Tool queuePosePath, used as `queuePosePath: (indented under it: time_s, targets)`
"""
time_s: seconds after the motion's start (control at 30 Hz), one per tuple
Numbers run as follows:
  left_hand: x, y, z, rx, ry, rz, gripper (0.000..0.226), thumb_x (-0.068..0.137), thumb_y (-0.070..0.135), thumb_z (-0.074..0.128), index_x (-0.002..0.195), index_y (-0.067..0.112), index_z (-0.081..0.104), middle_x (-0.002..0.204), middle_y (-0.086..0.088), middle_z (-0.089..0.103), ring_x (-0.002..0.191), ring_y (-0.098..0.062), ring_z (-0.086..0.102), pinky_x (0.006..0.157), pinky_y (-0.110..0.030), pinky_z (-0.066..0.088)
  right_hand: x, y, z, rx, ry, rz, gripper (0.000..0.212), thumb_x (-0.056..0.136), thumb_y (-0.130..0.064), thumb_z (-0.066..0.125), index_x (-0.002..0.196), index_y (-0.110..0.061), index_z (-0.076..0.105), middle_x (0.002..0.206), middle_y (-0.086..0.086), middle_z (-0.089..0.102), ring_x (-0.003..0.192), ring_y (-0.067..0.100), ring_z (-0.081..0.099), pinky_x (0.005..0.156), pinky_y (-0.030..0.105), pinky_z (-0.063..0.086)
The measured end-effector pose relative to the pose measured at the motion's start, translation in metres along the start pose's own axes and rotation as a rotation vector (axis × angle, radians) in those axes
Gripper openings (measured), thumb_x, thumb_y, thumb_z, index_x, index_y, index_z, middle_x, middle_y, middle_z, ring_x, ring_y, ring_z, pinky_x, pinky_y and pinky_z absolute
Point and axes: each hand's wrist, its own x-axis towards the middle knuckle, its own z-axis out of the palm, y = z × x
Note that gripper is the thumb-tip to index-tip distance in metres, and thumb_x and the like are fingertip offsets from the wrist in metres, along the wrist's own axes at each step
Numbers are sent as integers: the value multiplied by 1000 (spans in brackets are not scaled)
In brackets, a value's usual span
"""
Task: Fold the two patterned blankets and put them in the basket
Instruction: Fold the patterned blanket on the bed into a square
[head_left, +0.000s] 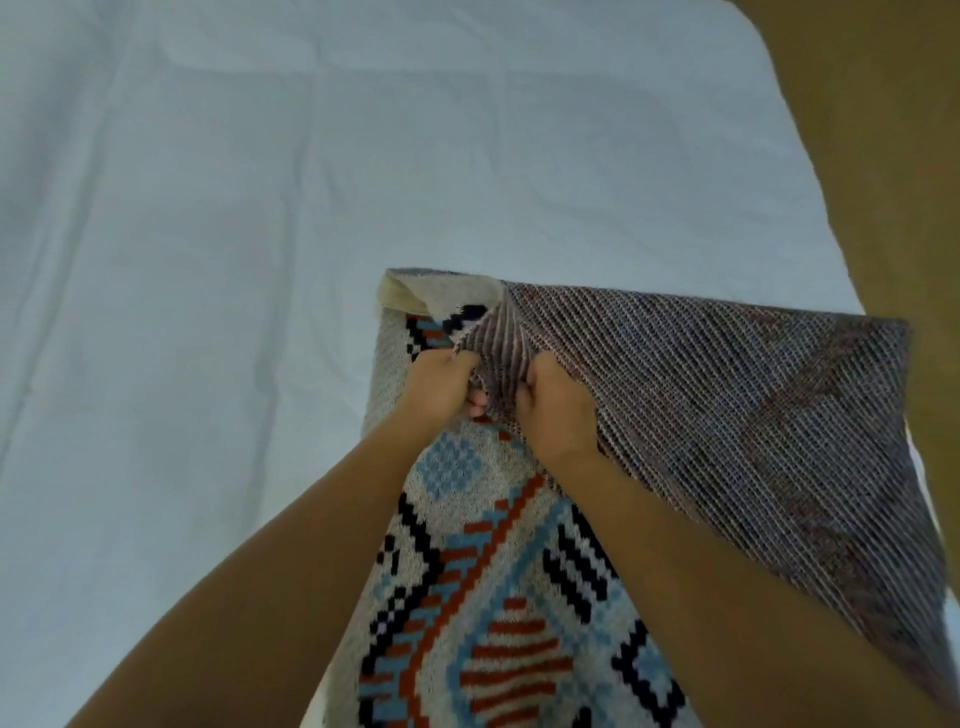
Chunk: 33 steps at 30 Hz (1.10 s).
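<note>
A patterned blanket (498, 597) with blue, red-orange, black and cream shapes lies in front of me over the white sheet. Its striped grey underside (753, 415) is turned up and spreads to the right. My left hand (441, 387) and my right hand (558, 405) sit close together, both clenched on a bunched part of the blanket near its far edge. The far left corner (400, 293) curls over, showing a cream back. Only one blanket shows, and no basket is in view.
A white sheet (234, 260) covers a bed that fills the left and centre. A tan floor (883, 156) runs along the right side past the bed's rounded corner.
</note>
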Motion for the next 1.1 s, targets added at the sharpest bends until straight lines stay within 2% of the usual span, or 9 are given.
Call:
queuePosePath:
  time_s: [0.23,0.33,0.47,0.63,0.7,0.83,0.9,1.03,1.1]
  targets:
    - [-65,15,-5,-178,-10,-125,36,93,25,51,60,12,49,37,4,47,32,-10,41,41,-23,40,-58,-20,3,37,-143,-127,30,86,-30,58,105,-7,54,102,11,58,94,24,54,83,39,47]
    - [-87,12,-15,-39,-19,117,26,88,17,55,66,3,57,60,-4,53,55,-14,46,57,-26,39,-68,-29,-9,219,-32,-41,13,89,-10,49,78,-3,53,75,15,56,67,26,50,62,38,41]
    - [-105,-10,-30,153,-182,204,22,77,-4,55,88,15,57,75,6,51,68,-7,46,63,-21,37,-72,-38,-33,553,-87,116,43,83,-1,43,47,-23,30,47,-9,33,45,9,28,47,27,22]
    - [-116,-37,-28,465,-126,238,17,88,20,58,89,5,66,90,-9,66,86,-25,61,77,-29,46,-70,-41,-40,438,-190,182,22,90,-12,43,70,-18,46,63,-4,45,55,11,40,50,27,31]
    - [-121,-39,-29,328,-56,129,28,94,25,50,99,2,65,100,-15,68,92,-29,62,80,-32,46,-80,-41,-33,257,-131,94,4,91,-17,49,88,-17,48,80,-4,49,70,14,48,60,26,38]
    - [-131,-40,-28,-133,-32,-117,28,96,23,47,112,3,59,104,-14,67,90,-26,64,78,-33,52,-121,-34,-25,71,113,-180,18,84,-13,57,75,-13,40,78,0,40,74,18,41,63,30,37]
    - [-138,-41,-29,-310,-40,-195,24,96,19,46,113,3,55,94,-10,67,83,-24,64,72,-32,53,-142,-26,-22,21,44,-282,13,78,-17,56,82,-7,48,83,6,44,78,21,43,65,36,44]
    - [-156,-42,-38,-534,-217,-322,27,94,19,48,114,3,55,84,-14,72,77,-26,67,68,-35,53,-178,-6,-16,-75,-312,-305,70,78,-48,56,131,-5,41,126,12,46,115,28,43,97,42,40]
    - [-165,-47,-39,-553,-260,-350,29,92,22,51,114,4,56,81,-14,73,74,-26,68,66,-35,53,-187,0,-14,-204,-337,-326,73,81,-50,57,137,-7,36,135,11,43,124,27,40,101,43,37]
